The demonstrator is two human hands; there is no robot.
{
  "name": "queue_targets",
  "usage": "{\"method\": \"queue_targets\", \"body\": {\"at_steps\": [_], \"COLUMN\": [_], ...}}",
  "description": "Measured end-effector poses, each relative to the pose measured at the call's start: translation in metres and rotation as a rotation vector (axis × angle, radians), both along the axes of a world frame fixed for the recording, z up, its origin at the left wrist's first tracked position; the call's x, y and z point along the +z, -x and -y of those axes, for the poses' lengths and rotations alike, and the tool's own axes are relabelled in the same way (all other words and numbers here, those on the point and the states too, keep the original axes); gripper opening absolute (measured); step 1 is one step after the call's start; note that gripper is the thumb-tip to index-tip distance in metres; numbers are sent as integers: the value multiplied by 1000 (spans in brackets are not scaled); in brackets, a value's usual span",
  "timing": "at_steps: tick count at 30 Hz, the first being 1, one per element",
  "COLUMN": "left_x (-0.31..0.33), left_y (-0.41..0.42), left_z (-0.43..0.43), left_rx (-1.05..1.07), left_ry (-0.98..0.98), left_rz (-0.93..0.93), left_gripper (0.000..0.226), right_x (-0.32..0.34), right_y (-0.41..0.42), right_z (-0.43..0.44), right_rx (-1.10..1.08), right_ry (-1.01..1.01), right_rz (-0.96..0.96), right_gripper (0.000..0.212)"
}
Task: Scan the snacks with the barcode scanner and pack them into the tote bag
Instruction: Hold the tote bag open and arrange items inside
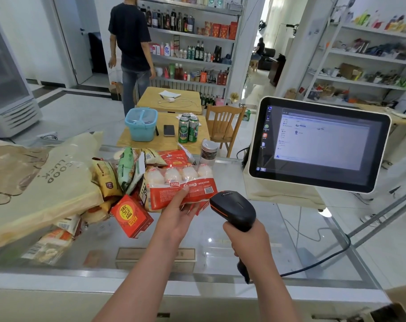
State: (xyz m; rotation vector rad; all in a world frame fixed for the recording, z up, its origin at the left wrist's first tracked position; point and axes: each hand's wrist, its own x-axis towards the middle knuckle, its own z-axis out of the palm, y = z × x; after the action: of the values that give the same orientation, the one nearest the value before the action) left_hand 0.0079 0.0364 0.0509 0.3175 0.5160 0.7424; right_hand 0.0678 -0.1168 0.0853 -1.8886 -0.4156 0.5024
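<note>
Scan step, one item in hand.

- Left grip (177, 211): thumb on top and fingers beneath, pinching the near edge of the red bottle pack (174, 191), which is held just above the table (220, 254). Four small white bottles stand in a row inside the wrap.
- Pack's long axis runs left to right across our view. Its barcode (209, 189) sits on the right end, face up.
- Right grip (248, 238): fingers wrapped round the handle of the barcode scanner (233, 208), whose cable trails off to the right.
- Key relation: the scanner's nose lies just right of and below the barcode, near it but not touching, and aims up-left at it. We judge a slight tilt is all the read needs.
- Screen (318, 145) stands to the right, and we cannot read it.

Containers:
- Tote bag (46, 182) lies slumped on its side at the left of the table, well clear of the scanner and nearer the left grip. We cannot tell where its mouth is or whether it holds anything.
- Snack pile (127, 173) rests against the bag's right edge, with a red carton (131, 216) in front. A few packets (55, 240) lie below the bag's edge.

Most of the packing looks still undone.
</note>
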Motion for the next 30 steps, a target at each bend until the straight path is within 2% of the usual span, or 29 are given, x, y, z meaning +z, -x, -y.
{"method": "queue_targets", "body": {"at_steps": [14, 21, 27, 30], "left_x": [-3, -8, -9, -10], "left_y": [5, 6, 7, 10], "left_z": [-3, 0, 9, 13], "left_rx": [17, 48, 96, 127], "left_ry": [-6, -33, -39, -40], "left_rz": [-8, -44, -74, -97], "left_gripper": [56, 49, 41, 45], "right_x": [4, 2, -4, -11], "right_y": [1, -3, -7, -9], "right_z": [-3, -4, -3, -3], "right_rx": [47, 70, 98, 89], "right_ry": [18, 17, -22, -70], "right_rz": [3, -28, -66, -86], "right_gripper": [6, 5, 4, 7]}}
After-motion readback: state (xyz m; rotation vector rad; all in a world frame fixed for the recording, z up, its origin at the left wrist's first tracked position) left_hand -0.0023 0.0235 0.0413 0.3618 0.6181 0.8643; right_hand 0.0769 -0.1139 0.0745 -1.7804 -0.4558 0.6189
